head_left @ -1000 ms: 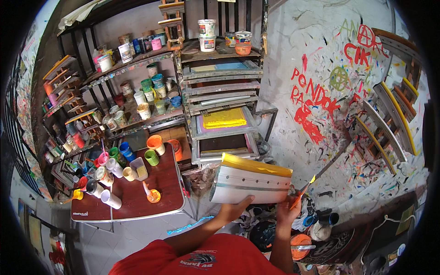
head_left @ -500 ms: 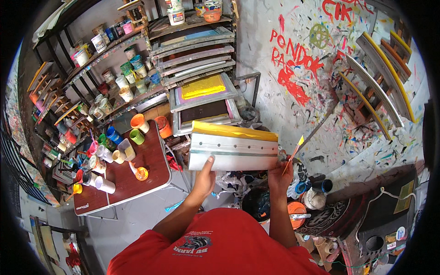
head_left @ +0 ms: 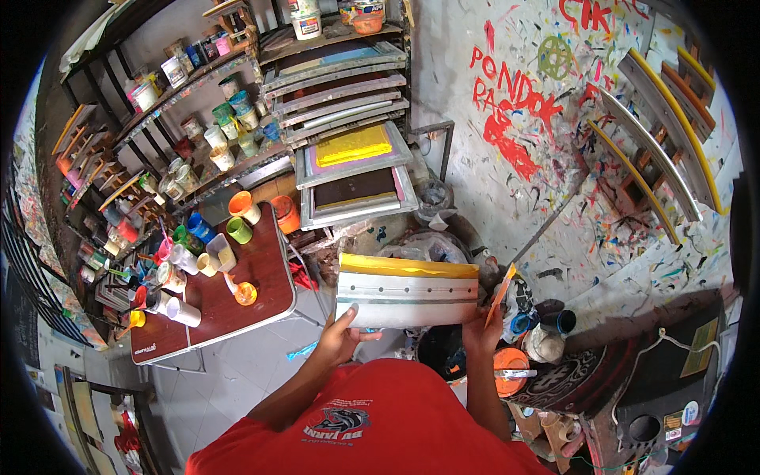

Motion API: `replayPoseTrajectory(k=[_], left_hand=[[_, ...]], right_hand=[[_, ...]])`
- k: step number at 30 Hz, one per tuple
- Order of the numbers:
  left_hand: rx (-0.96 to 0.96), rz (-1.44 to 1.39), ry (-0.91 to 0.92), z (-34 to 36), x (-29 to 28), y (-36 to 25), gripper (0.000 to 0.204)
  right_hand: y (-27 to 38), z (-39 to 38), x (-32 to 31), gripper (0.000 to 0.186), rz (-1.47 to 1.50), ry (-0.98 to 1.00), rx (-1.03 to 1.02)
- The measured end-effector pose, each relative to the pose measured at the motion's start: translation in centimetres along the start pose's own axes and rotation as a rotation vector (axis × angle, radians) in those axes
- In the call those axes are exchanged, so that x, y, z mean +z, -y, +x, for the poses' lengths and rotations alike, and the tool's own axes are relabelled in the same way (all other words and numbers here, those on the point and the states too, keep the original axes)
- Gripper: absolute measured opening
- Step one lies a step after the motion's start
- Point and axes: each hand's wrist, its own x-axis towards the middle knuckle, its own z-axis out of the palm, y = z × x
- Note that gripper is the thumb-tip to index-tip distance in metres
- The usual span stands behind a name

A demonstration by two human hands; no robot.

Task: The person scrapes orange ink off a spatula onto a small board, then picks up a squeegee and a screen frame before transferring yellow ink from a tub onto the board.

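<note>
A wide squeegee (head_left: 408, 313) with a silvery metal body and a row of dark bolts is held level in front of my chest. Yellow ink coats its far edge. My left hand (head_left: 337, 342) supports the near left corner, thumb on the metal face and index finger pointing out below it. At the right end, my right hand (head_left: 480, 336) grips the squeegee and also keeps a thin orange scraper (head_left: 499, 297) upright, its tip yellow. The fingers behind and under the metal are partly hidden.
A brown folding table (head_left: 261, 277) at left bears cups of ink and an orange-smeared spoon (head_left: 241, 291). Beyond stands a rack of printing frames (head_left: 356, 207). Squeegees (head_left: 669, 131) hang on the paint-spattered wall at right. A dark bin (head_left: 441, 354) and an orange-lidded bucket (head_left: 512, 368) stand below.
The squeegee has come lower and closer to my body, and its face has tilted. My left index finger now stretches out below it. The scraper has moved down with my right hand.
</note>
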Motion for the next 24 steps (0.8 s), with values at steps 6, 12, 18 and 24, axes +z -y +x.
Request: replayPoseTrajectory(k=[6, 12, 18, 24], left_hand=[[-0.097, 0.040, 0.019, -2.2, -1.8, 0.5, 0.055], [-0.317, 0.340, 0.058, -2.8, -3.4, -1.0, 0.049], [-0.343, 0.349, -0.010, -2.7, -3.7, -1.3, 0.059], [-0.283, 0.711, 0.021, -1.9, -5.7, -3.7, 0.061]], right_hand=[[0.8, -1.6, 0.5, 0.021, -0.004, 0.015, 0.003], [1.8, -1.1, 0.0, 0.030, -0.041, 0.365, 0.022], [0.9, -0.3, -1.6, 0.029, -0.260, 0.168, -0.005], [-1.1, -0.9, 4.5, 0.031, -0.184, 0.028, -0.008]])
